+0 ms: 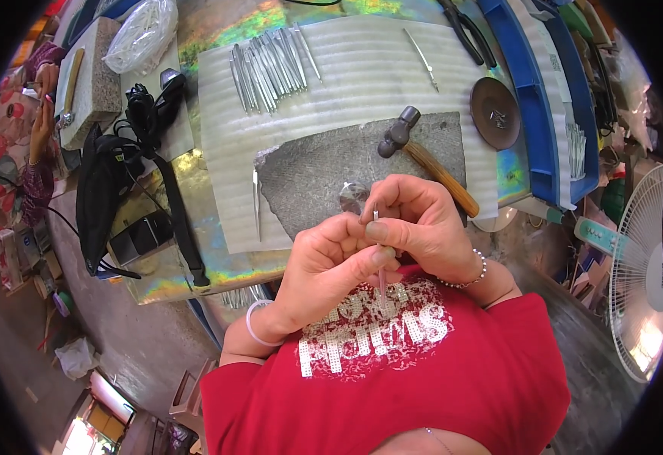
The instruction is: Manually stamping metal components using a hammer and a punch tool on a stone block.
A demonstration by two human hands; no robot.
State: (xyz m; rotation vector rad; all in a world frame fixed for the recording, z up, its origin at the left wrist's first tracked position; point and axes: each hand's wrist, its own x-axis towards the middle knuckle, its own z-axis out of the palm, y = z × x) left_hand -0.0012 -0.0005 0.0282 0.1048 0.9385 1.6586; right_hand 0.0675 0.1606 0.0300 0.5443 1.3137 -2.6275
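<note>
My left hand [327,254] and my right hand [418,220] meet in front of my chest, over the near edge of a grey stone slab [308,174]. Both are closed with fingertips pinched on a slim pen-like rod [382,282]. Its silvery tip sticks up between the fingers, and a pale, see-through lower part hangs below them; the middle is covered. Just beyond my fingers a round shiny piece [352,196] rests on the slab. A ball-peen hammer [434,168] lies across the slab's right side, its handle toward me. Tweezers [256,205] lie left of the slab.
A bundle of silvery rods [271,70] and one separate rod [421,59] lie on the white foam sheet [346,83]. Pliers [468,32], a brown round dish [495,114] and a blue tray [519,91] stand right. Black straps [172,205], another person's hand [41,125] and a fan [642,273] flank the table.
</note>
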